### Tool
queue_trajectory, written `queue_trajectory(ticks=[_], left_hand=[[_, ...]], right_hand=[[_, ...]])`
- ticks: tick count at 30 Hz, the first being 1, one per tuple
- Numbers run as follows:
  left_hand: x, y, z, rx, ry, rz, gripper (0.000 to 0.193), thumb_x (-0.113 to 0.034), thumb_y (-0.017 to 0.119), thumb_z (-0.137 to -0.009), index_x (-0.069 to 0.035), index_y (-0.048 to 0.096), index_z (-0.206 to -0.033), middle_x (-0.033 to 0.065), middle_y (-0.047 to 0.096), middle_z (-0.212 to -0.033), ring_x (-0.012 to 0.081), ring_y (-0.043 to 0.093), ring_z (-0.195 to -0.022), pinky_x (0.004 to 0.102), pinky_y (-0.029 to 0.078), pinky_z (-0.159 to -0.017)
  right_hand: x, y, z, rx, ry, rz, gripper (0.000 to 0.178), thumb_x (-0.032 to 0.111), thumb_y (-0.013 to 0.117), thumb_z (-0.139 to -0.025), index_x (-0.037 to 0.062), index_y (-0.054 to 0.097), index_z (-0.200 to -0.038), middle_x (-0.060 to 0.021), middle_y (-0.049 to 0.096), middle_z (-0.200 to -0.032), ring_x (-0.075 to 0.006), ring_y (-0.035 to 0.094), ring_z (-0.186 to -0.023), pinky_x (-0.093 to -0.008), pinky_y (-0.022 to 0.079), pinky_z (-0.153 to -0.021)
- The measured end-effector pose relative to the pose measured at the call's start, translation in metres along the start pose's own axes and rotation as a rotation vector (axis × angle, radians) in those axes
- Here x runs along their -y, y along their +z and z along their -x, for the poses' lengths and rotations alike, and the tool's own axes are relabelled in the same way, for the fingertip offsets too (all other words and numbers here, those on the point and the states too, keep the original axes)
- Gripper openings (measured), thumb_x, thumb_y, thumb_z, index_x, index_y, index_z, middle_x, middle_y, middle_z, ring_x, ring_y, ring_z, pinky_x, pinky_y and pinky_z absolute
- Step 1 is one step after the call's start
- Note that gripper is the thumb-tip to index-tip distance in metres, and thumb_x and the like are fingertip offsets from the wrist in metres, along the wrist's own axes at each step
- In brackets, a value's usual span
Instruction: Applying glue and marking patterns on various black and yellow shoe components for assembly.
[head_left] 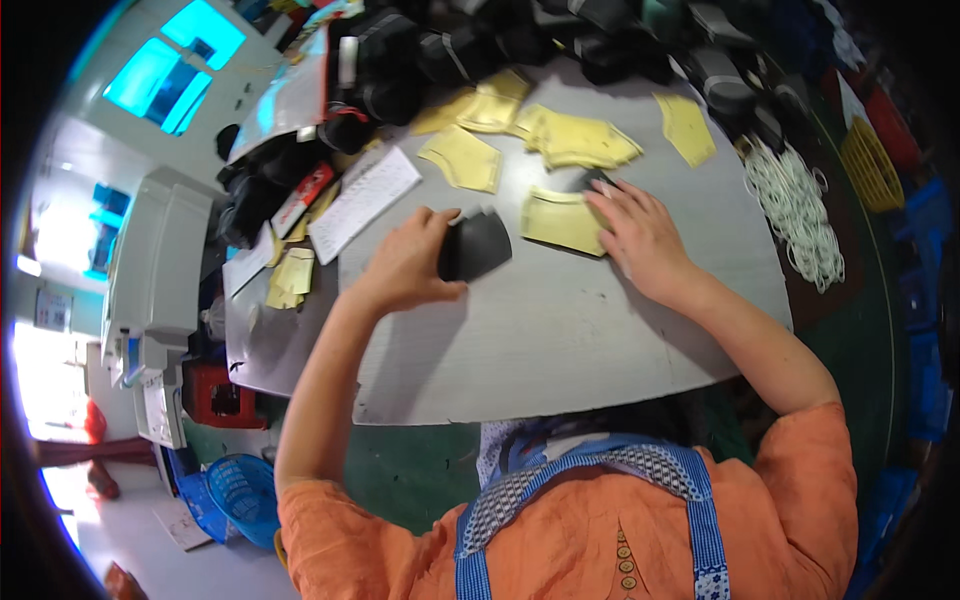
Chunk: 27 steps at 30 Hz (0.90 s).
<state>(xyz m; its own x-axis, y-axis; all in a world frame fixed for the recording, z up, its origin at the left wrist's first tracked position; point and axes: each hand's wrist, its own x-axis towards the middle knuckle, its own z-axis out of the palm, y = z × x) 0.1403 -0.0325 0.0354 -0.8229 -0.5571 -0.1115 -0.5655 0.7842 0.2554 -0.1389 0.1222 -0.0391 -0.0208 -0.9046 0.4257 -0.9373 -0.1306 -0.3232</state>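
While the left hand (408, 258) is curving around the left end of a dark panel (480, 246), the right hand (640, 235) is resting over the right end of a yellow panel (560, 220). In the head view, both panels are lying within the reach of the forearms, the dark one to the left of the yellow one, apart from it, over the grey table (520, 340). The left thumb and fingers are standing apart in a wide C with the dark panel's end between them; blur is hiding whether they are pinching it. The right fingers are stretching side by side across the yellow panel, their tips near a small dark piece (598, 180); whether they are pressing or gripping, I cannot tell. More yellow pieces (580, 138) are lying beyond, with a pale sheet (365, 203) to their left.

Judging by their thin edges, both panels are probably weighing little. The yellow one is looking fairly stiff, likely to crease if bent hard; the dark one is seeming smoother and perhaps more slippery. Opposite edges, between thumb and flat fingers, are offering the surest hold; corners are looking easier to bend.
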Motion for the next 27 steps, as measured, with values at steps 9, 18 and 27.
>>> queue_trajectory(ticks=[9,18,27], left_hand=[[-0.242,-0.025,0.054,0.518,1.291,0.892,0.034,-0.031,0.064,-0.090,-0.008,0.062,-0.116,0.0205,0.057,-0.124,0.0397,0.059,-0.108,0.0486,0.048,-0.084],[-0.269,-0.008,0.051,0.517,1.421,1.074,0.041,-0.034,0.055,-0.097,0.004,0.060,-0.110,0.0228,0.063,-0.103,0.0373,0.065,-0.086,0.0439,0.051,-0.070],[-0.319,-0.009,0.060,0.038,1.519,0.650,0.025,-0.016,0.052,-0.087,0.001,0.060,-0.104,0.0126,0.055,-0.100,0.0259,0.062,-0.095,0.0336,0.051,-0.065]], right_hand=[[-0.018,-0.042,0.009,-0.269,-0.138,-0.035,0.028,0.002,0.059,-0.089,0.0045,0.061,-0.117,-0.0123,0.068,-0.113,-0.0308,0.060,-0.101,-0.0405,0.042,-0.090],[-0.021,-0.077,0.059,-0.274,-0.071,-0.149,0.021,-0.005,0.054,-0.090,0.0023,0.063,-0.106,-0.0097,0.070,-0.088,-0.0283,0.060,-0.076,-0.0380,0.045,-0.077],[-0.039,-0.090,0.101,-0.314,0.013,-0.229,0.017,-0.006,0.056,-0.087,0.0026,0.065,-0.098,-0.0118,0.067,-0.085,-0.0284,0.062,-0.077,-0.0366,0.048,-0.069]])
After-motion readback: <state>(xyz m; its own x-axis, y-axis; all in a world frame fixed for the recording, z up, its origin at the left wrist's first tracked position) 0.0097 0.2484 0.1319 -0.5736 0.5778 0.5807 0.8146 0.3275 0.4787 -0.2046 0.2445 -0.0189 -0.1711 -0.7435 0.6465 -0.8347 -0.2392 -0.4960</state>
